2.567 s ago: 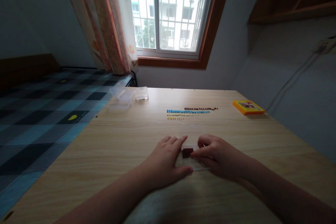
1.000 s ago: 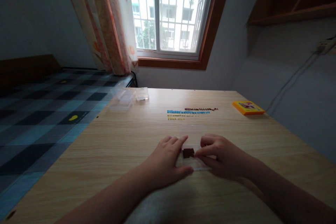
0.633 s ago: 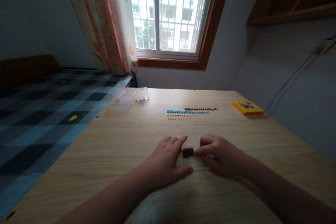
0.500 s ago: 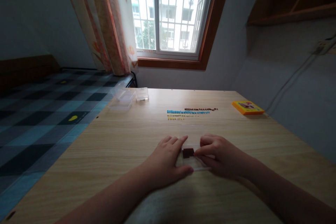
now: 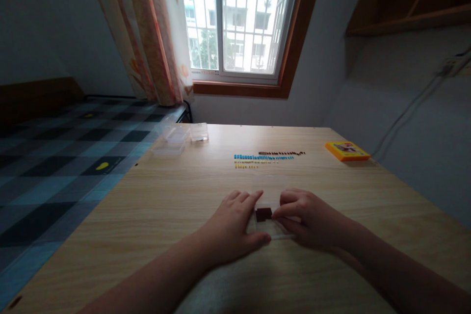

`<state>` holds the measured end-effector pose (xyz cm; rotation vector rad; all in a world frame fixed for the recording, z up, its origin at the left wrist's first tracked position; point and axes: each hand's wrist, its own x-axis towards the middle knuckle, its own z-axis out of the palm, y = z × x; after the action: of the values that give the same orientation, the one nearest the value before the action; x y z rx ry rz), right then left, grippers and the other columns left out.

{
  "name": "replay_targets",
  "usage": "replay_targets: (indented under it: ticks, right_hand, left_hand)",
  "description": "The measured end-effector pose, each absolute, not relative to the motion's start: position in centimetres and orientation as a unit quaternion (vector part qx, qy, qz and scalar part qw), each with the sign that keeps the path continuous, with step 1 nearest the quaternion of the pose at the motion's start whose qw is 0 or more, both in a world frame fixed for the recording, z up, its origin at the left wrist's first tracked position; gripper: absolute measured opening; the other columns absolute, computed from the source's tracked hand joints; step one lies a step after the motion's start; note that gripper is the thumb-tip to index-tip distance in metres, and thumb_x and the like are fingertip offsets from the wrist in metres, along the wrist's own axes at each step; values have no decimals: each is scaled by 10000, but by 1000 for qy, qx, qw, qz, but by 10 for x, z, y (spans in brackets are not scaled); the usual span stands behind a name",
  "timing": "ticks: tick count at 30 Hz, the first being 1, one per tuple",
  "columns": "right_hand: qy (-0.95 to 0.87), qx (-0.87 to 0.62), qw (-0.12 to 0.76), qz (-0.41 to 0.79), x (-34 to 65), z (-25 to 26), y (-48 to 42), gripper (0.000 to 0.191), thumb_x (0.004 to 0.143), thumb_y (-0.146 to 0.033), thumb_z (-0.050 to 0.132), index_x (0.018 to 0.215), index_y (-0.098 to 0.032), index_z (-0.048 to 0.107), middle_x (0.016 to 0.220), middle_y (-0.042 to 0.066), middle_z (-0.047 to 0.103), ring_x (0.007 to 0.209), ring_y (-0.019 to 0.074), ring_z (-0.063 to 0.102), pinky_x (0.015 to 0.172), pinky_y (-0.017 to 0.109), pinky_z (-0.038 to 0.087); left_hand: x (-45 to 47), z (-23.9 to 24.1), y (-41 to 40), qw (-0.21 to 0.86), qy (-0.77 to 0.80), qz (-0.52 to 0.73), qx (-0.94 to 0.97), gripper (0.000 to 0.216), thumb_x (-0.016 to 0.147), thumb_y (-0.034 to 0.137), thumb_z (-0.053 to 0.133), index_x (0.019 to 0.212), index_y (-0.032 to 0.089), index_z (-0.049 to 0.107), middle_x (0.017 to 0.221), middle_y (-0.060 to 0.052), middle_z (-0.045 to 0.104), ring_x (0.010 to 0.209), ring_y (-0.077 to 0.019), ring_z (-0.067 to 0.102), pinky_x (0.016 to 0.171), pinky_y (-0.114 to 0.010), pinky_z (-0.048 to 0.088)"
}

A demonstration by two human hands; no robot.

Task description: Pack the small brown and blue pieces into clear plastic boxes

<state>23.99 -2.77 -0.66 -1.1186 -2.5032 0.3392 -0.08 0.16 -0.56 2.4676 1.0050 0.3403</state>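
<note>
On the head cam, the left hand (image 5: 235, 225) had its thumb and fingers apart around the left side of the case (image 5: 281, 237). The right hand (image 5: 307, 218) had thumb and index close together by the brown patch (image 5: 263, 214); couldn't tell if anything was pinched. That patch sat in the case's far left part, so partly filled, I'd say. Brown bits (image 5: 272, 152), blue bits (image 5: 243, 157) and yellow bits (image 5: 241, 166) lay loose in rows beyond.
</note>
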Motion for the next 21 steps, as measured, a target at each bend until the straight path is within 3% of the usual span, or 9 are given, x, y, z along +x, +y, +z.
replay_targets:
  ticks: [16,21]
  right_hand:
    - [-815,-438,367,99,255,-9,-9,155,886,-175,578,863,-185,731,692,20,590,657,149,545,601,266,413]
    - [-742,-495,439,106,260,-25,7,161,882,-208,587,836,-197,741,735,33,667,666,160,578,615,283,443]
  left_hand:
    - [-1,-7,2,231,359,137,894,821,764,453,722,1484,214,409,1315,-99,599,1236,-315,492,1111,-492,349]
    - [-2,-7,3,234,366,134,891,827,752,447,723,1484,216,417,1336,-102,590,1251,-320,487,1111,-491,356]
